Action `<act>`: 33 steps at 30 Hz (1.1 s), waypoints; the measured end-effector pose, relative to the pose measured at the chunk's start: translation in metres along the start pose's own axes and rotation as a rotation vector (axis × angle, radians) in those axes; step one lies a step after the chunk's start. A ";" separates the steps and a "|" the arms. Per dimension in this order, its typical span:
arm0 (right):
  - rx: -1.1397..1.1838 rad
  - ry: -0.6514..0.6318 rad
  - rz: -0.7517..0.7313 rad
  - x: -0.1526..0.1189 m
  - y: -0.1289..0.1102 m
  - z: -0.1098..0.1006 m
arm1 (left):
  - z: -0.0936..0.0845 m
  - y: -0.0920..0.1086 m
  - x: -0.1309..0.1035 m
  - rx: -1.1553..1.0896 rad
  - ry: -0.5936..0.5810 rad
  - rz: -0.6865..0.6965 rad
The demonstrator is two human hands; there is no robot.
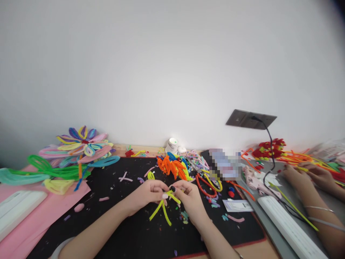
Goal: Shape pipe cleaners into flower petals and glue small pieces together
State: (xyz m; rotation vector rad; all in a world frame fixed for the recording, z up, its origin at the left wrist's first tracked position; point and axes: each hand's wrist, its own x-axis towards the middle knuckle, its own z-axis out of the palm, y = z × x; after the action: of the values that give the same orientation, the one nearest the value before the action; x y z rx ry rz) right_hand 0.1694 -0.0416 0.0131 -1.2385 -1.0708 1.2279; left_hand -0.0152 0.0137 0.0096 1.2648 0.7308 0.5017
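Note:
Yellow-green pipe cleaners [165,210] are pinched between my two hands above the black mat [113,212]. My left hand [151,192] grips them from the left with thumb and fingers together. From the right, my right hand [187,196] pinches the same piece close by. Two ends hang down apart, and a shorter end sticks out toward the right. A small dark round thing [172,189] shows at the fingertips; its kind is unclear. Just beyond my hands lie orange pipe cleaner loops [172,167] and a small yellow loop [151,175].
Colourful pipe cleaner flowers [83,144] lie at the left on pink paper [78,196]. Scraps cover the mat. A white cup [172,145] stands by the wall. At right are a pink glue gun [260,181], a white power strip [288,225], a cord and a co-worker's hands [307,176].

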 end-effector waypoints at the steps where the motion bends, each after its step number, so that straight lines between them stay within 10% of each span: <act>1: -0.004 0.001 -0.006 0.000 -0.001 0.000 | 0.000 0.001 -0.001 0.010 -0.023 -0.020; 15: 0.052 -0.057 -0.028 0.000 0.006 0.000 | 0.006 0.001 0.001 -0.038 0.173 0.067; 33: 0.200 -0.044 -0.040 -0.002 0.009 0.006 | 0.014 -0.002 -0.002 -0.297 0.066 -0.004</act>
State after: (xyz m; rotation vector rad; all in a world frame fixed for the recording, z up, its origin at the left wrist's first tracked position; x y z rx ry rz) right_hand 0.1629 -0.0432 0.0048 -1.0371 -0.9733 1.3029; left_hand -0.0063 0.0020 0.0098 0.9728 0.6854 0.6263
